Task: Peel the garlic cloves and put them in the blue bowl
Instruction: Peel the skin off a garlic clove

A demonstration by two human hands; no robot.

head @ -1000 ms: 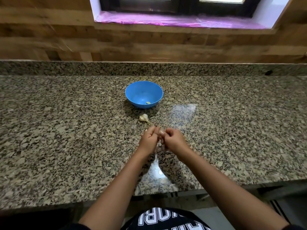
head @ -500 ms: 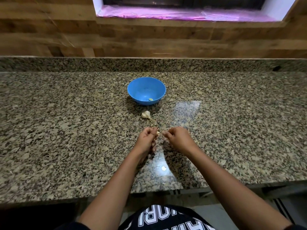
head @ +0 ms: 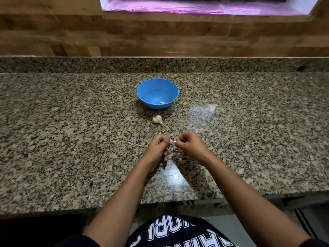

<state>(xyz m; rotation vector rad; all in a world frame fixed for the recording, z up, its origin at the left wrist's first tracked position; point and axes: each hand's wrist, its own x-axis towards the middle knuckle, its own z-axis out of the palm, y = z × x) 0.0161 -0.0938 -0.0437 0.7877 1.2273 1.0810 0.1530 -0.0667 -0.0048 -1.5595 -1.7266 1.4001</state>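
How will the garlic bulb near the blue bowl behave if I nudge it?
The garlic bulb looks small and papery, so it is probably light and easy to slide on the polished granite counter. Its rounded body may roll, though the stem tail should limit that. Loose skin could flake off.

My bench (head: 71, 139) is polished speckled granite, glossy enough to mirror the light. The bowl (head: 157, 86) looks like smooth blue plastic, the garlic (head: 157, 119) has papery dry skin, and the wall (head: 160, 36) is wood planks.
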